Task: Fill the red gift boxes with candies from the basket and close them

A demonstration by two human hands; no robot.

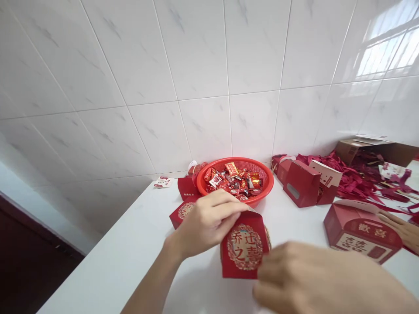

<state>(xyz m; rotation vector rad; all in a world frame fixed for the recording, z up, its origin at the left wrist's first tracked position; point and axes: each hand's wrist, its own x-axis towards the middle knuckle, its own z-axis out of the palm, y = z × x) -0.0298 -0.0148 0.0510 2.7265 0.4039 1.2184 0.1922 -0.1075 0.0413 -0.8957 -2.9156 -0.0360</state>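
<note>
A red paper gift box (246,248) with a gold round emblem and Chinese characters stands on the white table in front of me. My left hand (209,218) is closed on its top left edge, fingers over the folded top flap. At the box's lower right is my right hand (294,274), blurred by motion; its fingers look bent, and I cannot tell whether they touch the box. Just behind, a red plastic basket (268,185) holds many wrapped candies (234,179). Another red box (180,213) with a similar emblem lies partly hidden behind my left hand.
Small printed cards (163,182) lie at the table's back left. To the right are upright red boxes (301,183), magenta ribbons (355,179) and an opened cardboard box (347,150). Another person's hand (402,229) touches a handled red box (356,231). A tiled wall (203,126) borders the table.
</note>
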